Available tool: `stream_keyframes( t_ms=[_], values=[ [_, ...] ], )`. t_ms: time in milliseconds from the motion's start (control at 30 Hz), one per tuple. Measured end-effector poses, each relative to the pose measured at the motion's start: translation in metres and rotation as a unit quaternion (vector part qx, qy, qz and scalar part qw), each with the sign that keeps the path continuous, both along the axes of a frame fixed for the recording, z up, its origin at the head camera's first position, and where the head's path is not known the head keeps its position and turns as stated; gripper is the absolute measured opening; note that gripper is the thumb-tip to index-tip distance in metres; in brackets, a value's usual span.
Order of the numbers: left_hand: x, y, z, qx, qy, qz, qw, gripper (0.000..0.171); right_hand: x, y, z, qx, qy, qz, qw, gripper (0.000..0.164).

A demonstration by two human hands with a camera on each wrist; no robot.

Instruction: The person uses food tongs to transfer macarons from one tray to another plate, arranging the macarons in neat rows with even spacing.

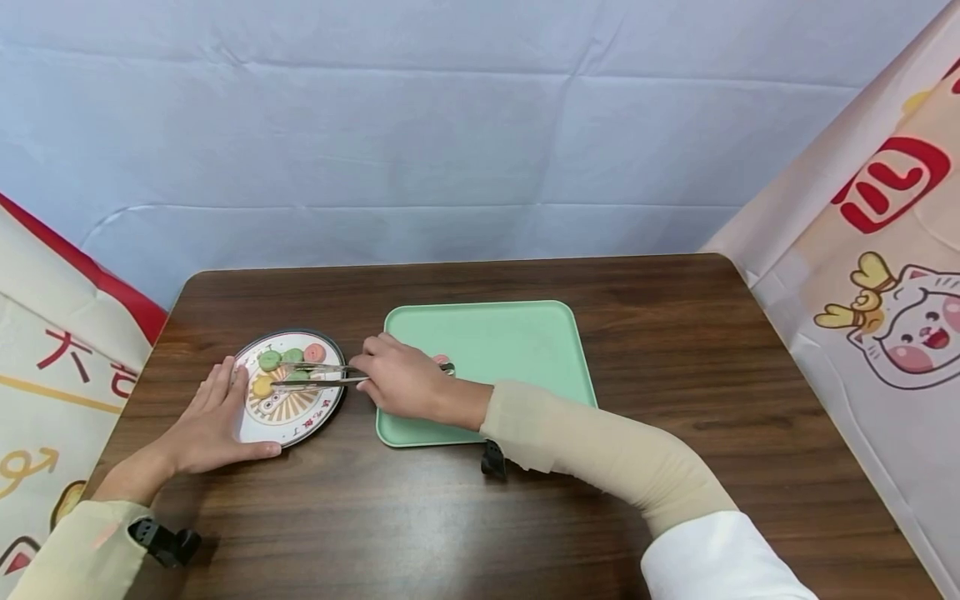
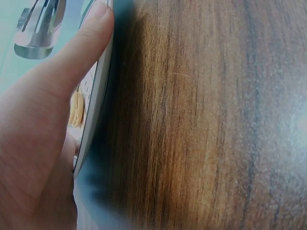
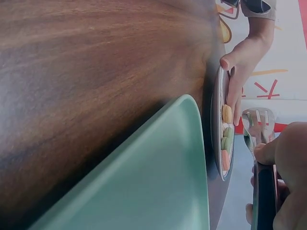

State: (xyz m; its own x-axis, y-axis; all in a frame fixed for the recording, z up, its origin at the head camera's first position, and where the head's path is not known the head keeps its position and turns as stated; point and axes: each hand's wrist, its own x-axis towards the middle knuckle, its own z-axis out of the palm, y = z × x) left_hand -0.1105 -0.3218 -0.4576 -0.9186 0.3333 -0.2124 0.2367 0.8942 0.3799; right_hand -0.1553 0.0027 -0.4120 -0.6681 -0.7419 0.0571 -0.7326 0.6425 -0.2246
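Observation:
My left hand rests against the left side of a round patterned plate, fingers straight and spread, thumb at the near rim. On the plate lie several macarons: green ones, a pink one and a yellow one. My right hand grips metal tongs above the left side of a green tray. Their two arms reach left over the plate, apart, with a green macaron between them in the head view. In the right wrist view, a slotted end of the tongs shows.
Just past my right hand, a small pink piece shows on the tray, partly hidden. Plate and tray stand side by side on a dark wooden table. A pale cloth hangs behind it, with printed cloths on both sides.

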Motion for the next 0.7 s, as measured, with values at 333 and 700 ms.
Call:
stream_keyframes(
  t_ms=[333,700],
  values=[
    [-0.002,-0.005,-0.008,-0.001,0.002,-0.001,1.0,0.136,0.0,-0.011,-0.004,0.028,0.007,-0.001,1.0,0.029],
    [-0.003,0.0,-0.001,-0.014,-0.017,0.0,0.9998,0.136,-0.002,-0.017,-0.012,0.057,0.015,-0.012,0.998,0.025]
  ],
)
